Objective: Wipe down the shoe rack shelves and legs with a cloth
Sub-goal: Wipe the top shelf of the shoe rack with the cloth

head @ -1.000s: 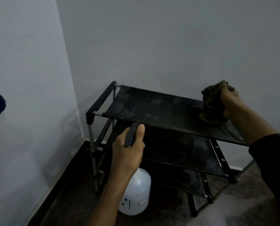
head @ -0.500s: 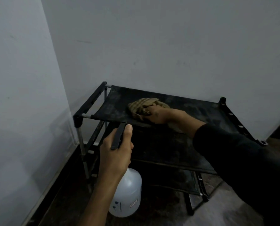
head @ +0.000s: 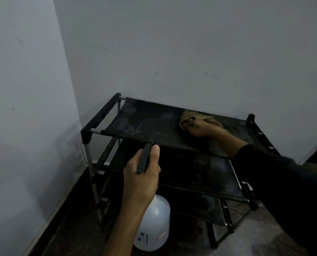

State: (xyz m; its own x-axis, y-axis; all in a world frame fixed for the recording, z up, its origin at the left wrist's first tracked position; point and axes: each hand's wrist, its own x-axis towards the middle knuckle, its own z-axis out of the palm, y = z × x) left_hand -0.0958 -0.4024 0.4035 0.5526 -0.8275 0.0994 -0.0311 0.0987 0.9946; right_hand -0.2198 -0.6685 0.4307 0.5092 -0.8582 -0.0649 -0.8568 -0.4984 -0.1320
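Note:
A black shoe rack (head: 144,124) with three fabric shelves stands in the corner of the room. Its top shelf is dusty with pale smears. My right hand (head: 202,128) presses a crumpled tan cloth (head: 189,116) flat on the right half of the top shelf. My left hand (head: 141,174) is in front of the rack, closed around the black trigger head of a translucent white spray bottle (head: 154,226) that hangs below the hand.
Grey walls close in the rack on the left and behind. A dark skirting runs along the left wall at the floor (head: 76,222). The rack's metal legs (head: 88,159) stand near that wall. Open floor lies at the lower right.
My right hand has slid the cloth from the left-middle of the top shelf back toward the right. A second ago it held the cloth raised at the right end. My left hand stays on the bottle.

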